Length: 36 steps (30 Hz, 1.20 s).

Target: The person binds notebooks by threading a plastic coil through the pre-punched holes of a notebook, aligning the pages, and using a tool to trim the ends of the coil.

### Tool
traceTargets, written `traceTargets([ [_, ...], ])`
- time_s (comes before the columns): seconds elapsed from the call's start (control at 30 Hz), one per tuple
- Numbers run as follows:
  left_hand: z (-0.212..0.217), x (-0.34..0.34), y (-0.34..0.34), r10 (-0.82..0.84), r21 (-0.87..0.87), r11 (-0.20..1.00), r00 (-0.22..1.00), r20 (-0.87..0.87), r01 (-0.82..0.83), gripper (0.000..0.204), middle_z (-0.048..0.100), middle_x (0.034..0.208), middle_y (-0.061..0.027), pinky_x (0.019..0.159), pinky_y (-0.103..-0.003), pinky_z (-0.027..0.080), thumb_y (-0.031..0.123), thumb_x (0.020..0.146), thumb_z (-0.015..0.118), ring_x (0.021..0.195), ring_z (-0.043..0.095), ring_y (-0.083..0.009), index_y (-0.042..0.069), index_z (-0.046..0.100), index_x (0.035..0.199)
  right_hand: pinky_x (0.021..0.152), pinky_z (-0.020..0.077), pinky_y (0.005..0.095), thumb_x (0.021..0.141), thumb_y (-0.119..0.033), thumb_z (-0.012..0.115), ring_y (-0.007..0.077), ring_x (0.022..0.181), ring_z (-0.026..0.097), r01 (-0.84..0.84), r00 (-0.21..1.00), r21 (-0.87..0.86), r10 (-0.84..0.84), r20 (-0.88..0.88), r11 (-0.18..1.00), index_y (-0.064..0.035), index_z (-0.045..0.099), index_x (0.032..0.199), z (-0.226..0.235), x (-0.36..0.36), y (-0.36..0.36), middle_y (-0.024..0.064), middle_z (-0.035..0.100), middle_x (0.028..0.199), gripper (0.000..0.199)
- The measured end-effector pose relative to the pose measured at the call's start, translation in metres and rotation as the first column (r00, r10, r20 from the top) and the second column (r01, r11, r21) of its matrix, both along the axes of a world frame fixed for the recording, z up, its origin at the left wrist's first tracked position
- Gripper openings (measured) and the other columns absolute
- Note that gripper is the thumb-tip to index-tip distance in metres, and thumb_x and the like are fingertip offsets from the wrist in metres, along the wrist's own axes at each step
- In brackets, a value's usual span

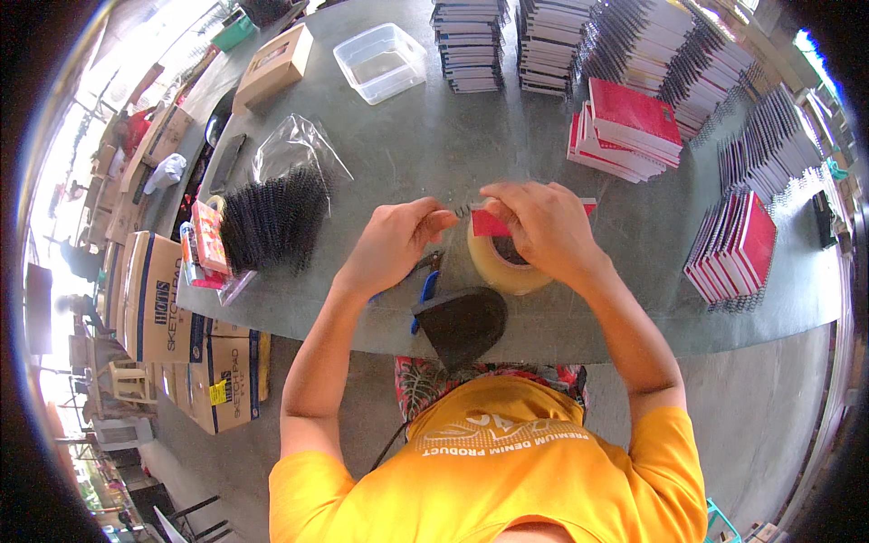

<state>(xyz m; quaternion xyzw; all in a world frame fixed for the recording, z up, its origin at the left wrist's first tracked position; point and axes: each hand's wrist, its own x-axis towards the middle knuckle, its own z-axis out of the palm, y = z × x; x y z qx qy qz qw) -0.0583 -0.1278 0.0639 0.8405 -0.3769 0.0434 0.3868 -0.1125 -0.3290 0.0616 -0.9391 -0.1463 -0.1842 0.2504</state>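
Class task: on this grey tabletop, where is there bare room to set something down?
Bare: between the clear tub and the left hand; between the right forearm and the lower red notebooks. Crowded: far right, with stacked notebooks; left edge, with black coils; near edge, with tape roll and blue-handled tool.

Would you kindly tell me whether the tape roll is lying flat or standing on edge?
The tape roll lies flat: its hole faces up, partly hidden by the right hand and red cover.
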Motion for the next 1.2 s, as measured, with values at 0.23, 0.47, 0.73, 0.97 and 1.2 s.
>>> traceTargets([
  [0.23, 0.007, -0.002, 0.004, -0.003, -0.025, 1.0, 1.0, 0.002, 0.003, 0.008, 0.058, 0.087, -0.0127, 0.065, -0.036, 0.046, 0.008, 0.08, 0.063, 0.074, 0.059, -0.0296, 0.001, 0.061, 0.084, 0.07, 0.0453, 0.0396, 0.081, -0.021, 0.06, 0.0288, 0.08, 0.062, -0.015, 0.999, 0.261, 0.005, 0.038, 0.965, -0.0103, 0.056, 0.093, -0.004, 0.007, 0.011, 0.0089, 0.064, 0.081, 0.016],
  [0.47, -0.02, -0.065, -0.018, -0.08, 0.46, 0.886, 0.997, 0.013, 0.065, 0.027, 0.057, 0.093, -0.0172, 0.074, -0.045, 0.044, 0.021, 0.079, 0.065, 0.089, 0.056, -0.0361, 0.003, 0.056, 0.096, 0.07, 0.0465, 0.0379, 0.075, -0.01, 0.066, 0.0286, 0.074, 0.061, 0.008, 0.966, 0.167, -0.051, 0.255, 0.986, -0.0083, 0.056, 0.092, -0.004, 0.011, 0.013, 0.0084, 0.063, 0.078, 0.019],
  [0.73, 0.036, -0.022, -0.006, 0.186, -0.057, 0.983, 0.907, 0.379, -0.177, 0.039, 0.059, 0.095, -0.0143, 0.079, -0.038, 0.046, 0.012, 0.077, 0.065, 0.087, 0.056, -0.0319, 0.008, 0.057, 0.116, 0.064, 0.0489, 0.0252, 0.071, -0.01, 0.075, 0.0124, 0.069, 0.061, 0.139, 0.909, 0.785, 0.236, -0.343, 0.603, -0.0022, 0.068, 0.087, -0.026, 0.001, -0.074, 0.0015, 0.066, 0.078, 0.019],
  [0.97, 0.043, -0.003, -0.019, 0.277, -0.261, 0.952, 0.811, 0.515, -0.159, 0.038, 0.058, 0.095, -0.0097, 0.074, -0.035, 0.049, 0.011, 0.076, 0.066, 0.088, 0.058, -0.0258, 0.015, 0.059, 0.113, 0.071, 0.0476, 0.021, 0.073, -0.009, 0.074, 0.0063, 0.075, 0.059, 0.121, 0.946, 0.923, 0.239, -0.219, 0.366, -0.001, 0.067, 0.096, -0.047, -0.004, -0.061, 0.0013, 0.067, 0.083, 0.026],
  [1.2, 0.047, 0.0, -0.028, 0.25, -0.223, 0.962, 0.839, 0.484, -0.158, 0.034, 0.057, 0.092, -0.008, 0.073, -0.034, 0.05, 0.01, 0.075, 0.066, 0.082, 0.058, -0.0257, 0.016, 0.062, 0.109, 0.073, 0.0486, 0.0219, 0.074, -0.01, 0.074, 0.0065, 0.079, 0.059, 0.096, 0.935, 0.941, 0.295, -0.197, 0.323, -0.0014, 0.067, 0.096, -0.054, -0.006, -0.058, 0.0015, 0.067, 0.086, 0.025],
])
